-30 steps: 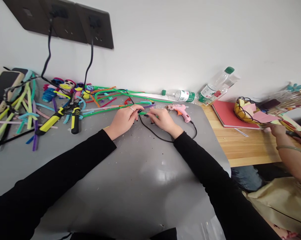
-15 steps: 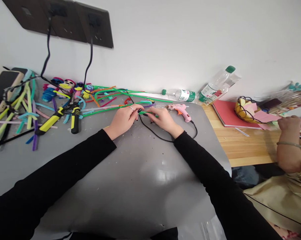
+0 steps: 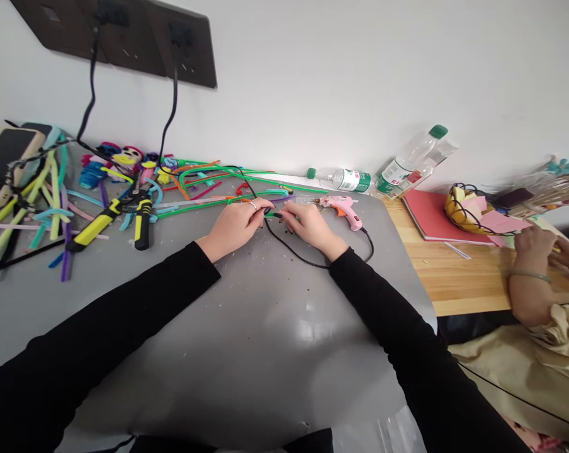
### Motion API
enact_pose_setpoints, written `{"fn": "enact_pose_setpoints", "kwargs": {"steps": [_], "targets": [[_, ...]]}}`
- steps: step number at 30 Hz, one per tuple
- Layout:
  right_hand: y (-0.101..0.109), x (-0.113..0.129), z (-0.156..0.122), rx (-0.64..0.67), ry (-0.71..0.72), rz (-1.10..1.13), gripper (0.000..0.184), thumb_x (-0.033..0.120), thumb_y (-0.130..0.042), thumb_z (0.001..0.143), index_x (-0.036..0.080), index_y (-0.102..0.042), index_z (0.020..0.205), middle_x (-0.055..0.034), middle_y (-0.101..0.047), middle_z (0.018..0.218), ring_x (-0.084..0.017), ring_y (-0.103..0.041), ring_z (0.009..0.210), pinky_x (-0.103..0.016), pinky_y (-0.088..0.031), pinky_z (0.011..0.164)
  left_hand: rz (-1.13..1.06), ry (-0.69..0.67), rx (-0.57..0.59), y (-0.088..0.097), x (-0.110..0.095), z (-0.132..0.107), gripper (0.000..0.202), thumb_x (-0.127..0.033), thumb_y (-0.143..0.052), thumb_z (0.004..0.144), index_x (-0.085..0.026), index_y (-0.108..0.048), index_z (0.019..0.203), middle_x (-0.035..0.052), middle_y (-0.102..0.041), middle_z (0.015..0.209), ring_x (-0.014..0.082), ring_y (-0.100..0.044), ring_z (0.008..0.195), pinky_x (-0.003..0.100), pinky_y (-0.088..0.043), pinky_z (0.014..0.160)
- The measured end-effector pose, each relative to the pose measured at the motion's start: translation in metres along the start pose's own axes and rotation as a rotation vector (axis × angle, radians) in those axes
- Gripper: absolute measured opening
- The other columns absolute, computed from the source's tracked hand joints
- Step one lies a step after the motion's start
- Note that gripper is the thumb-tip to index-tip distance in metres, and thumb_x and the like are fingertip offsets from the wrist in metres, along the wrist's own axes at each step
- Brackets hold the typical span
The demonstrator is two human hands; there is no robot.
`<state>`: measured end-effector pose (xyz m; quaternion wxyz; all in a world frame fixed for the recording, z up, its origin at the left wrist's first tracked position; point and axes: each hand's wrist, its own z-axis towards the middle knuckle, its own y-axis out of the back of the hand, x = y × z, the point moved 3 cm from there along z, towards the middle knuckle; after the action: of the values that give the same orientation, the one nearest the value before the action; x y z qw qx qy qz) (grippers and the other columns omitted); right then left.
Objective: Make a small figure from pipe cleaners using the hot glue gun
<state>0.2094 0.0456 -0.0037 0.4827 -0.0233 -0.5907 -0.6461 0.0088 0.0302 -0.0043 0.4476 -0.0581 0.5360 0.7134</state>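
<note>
Both our hands pinch one green craft stem at the far middle of the grey table. Left hand and right hand, fingertips clamped on it, have drawn slightly closer than a second ago. A pink glue gun lies just beside.
</note>
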Motion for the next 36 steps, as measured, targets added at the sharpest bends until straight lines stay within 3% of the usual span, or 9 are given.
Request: {"fn": "enact_pose_setpoints", "kwargs": {"steps": [13, 29, 36], "targets": [[0.0002, 0.0026, -0.0008, -0.005, 0.019, -0.035, 0.031, 0.032, -0.047, 0.108, 0.021, -0.053, 0.08, 0.0016, -0.056, 0.065, -0.013, -0.047, 0.059, -0.026, -0.034, 0.065, 0.024, -0.017, 0.075, -0.0024, 0.0008, 0.0001, 0.04, -0.028, -0.038, 0.102, -0.017, -0.071, 0.121, 0.0027, -0.075, 0.074, 0.0192, -0.067, 0.064, 0.029, -0.047, 0.066], [-0.0008, 0.0004, -0.0013, 0.013, -0.004, -0.019, 0.037, 0.037, -0.045, 0.109, 0.022, -0.048, 0.075, 0.0021, -0.055, 0.062, -0.013, -0.048, 0.057, -0.027, -0.036, 0.063, 0.049, -0.031, 0.106, -0.0049, 0.0013, 0.0, 0.038, -0.027, -0.041, 0.101, -0.018, -0.073, 0.12, 0.0025, -0.076, 0.075, 0.0173, -0.063, 0.059, 0.027, -0.045, 0.062], [-0.0015, 0.0018, -0.0004, 0.034, 0.02, -0.071, 0.031, 0.03, -0.047, 0.108, 0.022, -0.051, 0.078, 0.0024, -0.054, 0.061, -0.014, -0.046, 0.058, -0.027, -0.033, 0.063, 0.089, -0.037, 0.143, -0.0074, 0.0038, 0.0005, 0.041, -0.028, -0.04, 0.101, -0.016, -0.074, 0.122, 0.0059, -0.077, 0.081, 0.0196, -0.064, 0.063, 0.03, -0.046, 0.065]]}}
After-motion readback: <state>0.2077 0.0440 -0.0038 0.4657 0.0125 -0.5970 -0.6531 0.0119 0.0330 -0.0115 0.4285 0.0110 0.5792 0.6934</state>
